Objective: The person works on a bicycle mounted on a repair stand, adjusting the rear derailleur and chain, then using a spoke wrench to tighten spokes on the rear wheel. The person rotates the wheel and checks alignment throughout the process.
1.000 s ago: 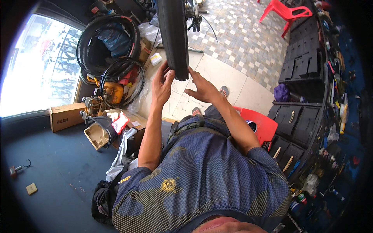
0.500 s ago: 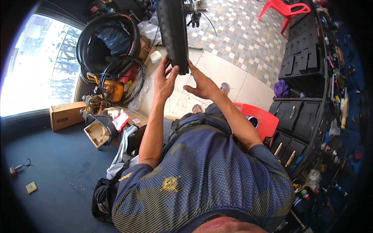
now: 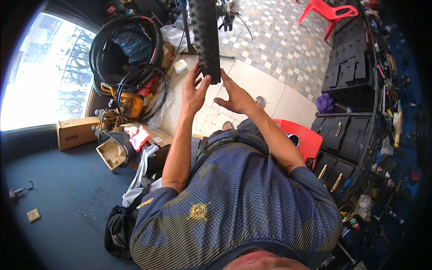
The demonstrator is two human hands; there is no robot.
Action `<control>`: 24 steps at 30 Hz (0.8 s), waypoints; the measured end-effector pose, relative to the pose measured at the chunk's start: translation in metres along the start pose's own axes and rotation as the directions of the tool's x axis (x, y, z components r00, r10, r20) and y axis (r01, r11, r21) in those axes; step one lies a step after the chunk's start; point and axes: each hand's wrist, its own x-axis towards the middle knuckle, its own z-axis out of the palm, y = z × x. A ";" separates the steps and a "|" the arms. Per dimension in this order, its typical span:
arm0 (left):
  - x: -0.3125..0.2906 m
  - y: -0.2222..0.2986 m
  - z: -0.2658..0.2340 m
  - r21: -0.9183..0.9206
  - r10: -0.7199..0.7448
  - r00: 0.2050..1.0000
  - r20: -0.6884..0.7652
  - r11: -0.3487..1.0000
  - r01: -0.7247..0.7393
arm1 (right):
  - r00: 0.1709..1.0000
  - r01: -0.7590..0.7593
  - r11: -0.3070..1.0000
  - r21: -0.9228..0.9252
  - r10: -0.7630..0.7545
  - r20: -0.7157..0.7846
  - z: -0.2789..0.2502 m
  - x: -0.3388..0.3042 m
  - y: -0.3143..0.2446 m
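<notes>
A black knobby bicycle tyre [image 3: 207,42] hangs upright in front of me, its lower end between my hands. My left hand [image 3: 194,93] is open at its left side, thumb and fingers stretched upward, the fingertips partly behind the tread. On the other side my right hand [image 3: 236,96] is open too, with fingertips at the tyre's right edge and the thumb spread below. Neither hand wraps round the tyre; whether the fingertips press on it I cannot tell. Part of the bike's mechanism [image 3: 227,18] shows beyond the tyre.
A red stool [image 3: 299,137] is close on my right, beside black drawers [image 3: 351,139] and a rack of tools. Loose tyres [image 3: 101,58], a yellow machine [image 3: 130,105] and cardboard boxes [image 3: 76,132] crowd the left. A red chair [image 3: 330,15] stands far right.
The tyre has shifted slightly to the right and its side knobs show more plainly. Both hands keep nearly the same pose beside it.
</notes>
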 end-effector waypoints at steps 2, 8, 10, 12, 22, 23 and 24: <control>-0.001 0.003 0.000 0.001 -0.013 1.000 0.000 1.000 0.013 | 1.000 -0.005 1.000 -0.003 0.005 0.003 0.000 0.000 -0.001; -0.001 -0.005 0.000 -0.005 0.003 1.000 -0.006 1.000 -0.003 | 1.000 0.021 1.000 0.015 -0.021 -0.008 0.000 0.000 -0.001; -0.001 -0.005 0.000 -0.013 -0.005 1.000 0.017 1.000 0.005 | 1.000 0.001 0.999 0.032 -0.001 0.003 0.001 -0.001 0.001; -0.001 -0.003 0.001 -0.015 -0.019 1.000 0.024 1.000 0.020 | 1.000 -0.007 1.000 0.029 0.007 0.014 0.000 -0.001 0.001; -0.001 -0.014 0.003 0.000 -0.024 1.000 -0.015 1.000 0.024 | 0.999 -0.023 1.000 0.018 0.023 0.034 0.002 0.001 0.005; -0.002 -0.014 0.003 0.005 -0.027 0.999 -0.017 1.000 0.027 | 0.999 -0.025 1.000 0.017 0.024 0.035 0.003 0.001 0.007; -0.002 -0.014 0.003 0.001 -0.038 0.999 -0.019 0.999 0.038 | 0.999 -0.026 1.000 0.016 0.026 0.037 0.004 0.001 0.009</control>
